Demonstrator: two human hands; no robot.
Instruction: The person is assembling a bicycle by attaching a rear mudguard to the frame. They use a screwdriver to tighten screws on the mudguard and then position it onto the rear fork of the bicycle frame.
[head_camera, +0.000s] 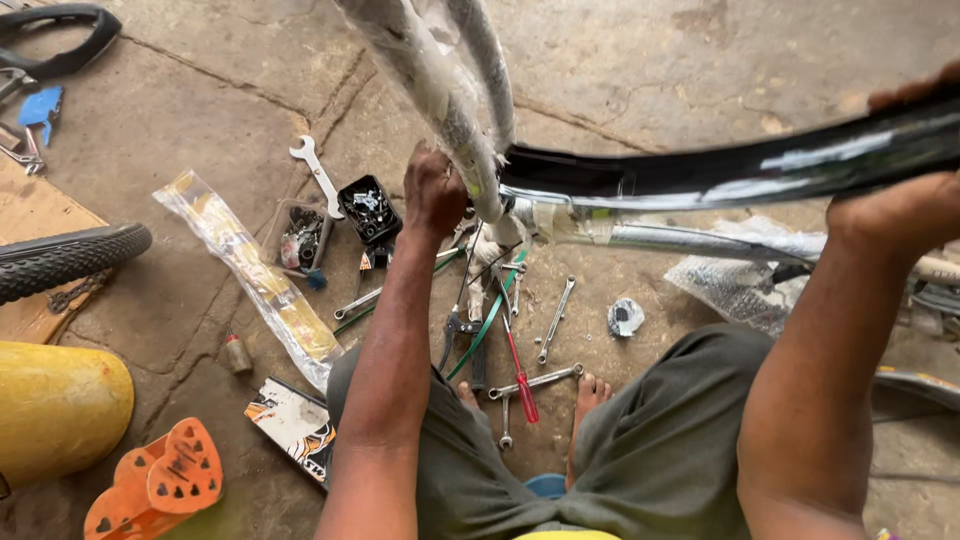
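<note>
Left hand clamped on wrapped bicycle fork; right hand gripping black mudguard. At six o'clock: one red screwdriver, four spanners.

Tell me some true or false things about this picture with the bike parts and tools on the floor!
1. The left hand is on the wrapped bike frame tube. True.
2. The right hand holds a hammer. False: its fingers curl over a shiny black mudguard.
3. A screwdriver with a red handle lies on the floor. True.
4. The spanner lies on a wooden table. False: it lies on the concrete floor.
5. The person wears boots. False: a bare foot shows.
</note>
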